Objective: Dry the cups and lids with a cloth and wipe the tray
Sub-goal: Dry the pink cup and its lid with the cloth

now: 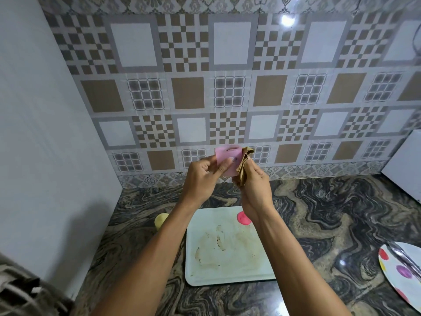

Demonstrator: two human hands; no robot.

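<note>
The dark, swirl-veined stone counter (319,213) carries the white rectangular plastic tray (227,270). The tray floor is marked with brown smears and is judged not yet wiped. A white plate with coloured dots (401,270) lies at the right edge of the counter, well apart from the tray.

The step in hand is judged to be the drying of the pink translucent plastic cup (229,156). The cup is held raised above the far end of the tray, in front of the patterned wall tiles. It is grasped by the left hand (202,179), with the thumb laid across the near wall and the fingers curled round the left side. The folded brown cloth (245,163) is clenched in the right hand (255,185) and is pressed against the right wall of the cup.

For a good result:

1. The cup is to be turned in the left hand so that the whole outer wall passes under the cloth.
2. The grip is to be kept light, since the thin wall is likely to flex.
3. A fold of cloth is then to be pushed inside, down to the base. Whether the inside is wet cannot be told.

A round pink lid (242,218) lies on the far right corner of the tray, partly hidden by the right wrist. A pale yellow round item (160,220) stands just beside the far left corner of the tray. Whether it is a cup or a lid cannot be told.
</note>
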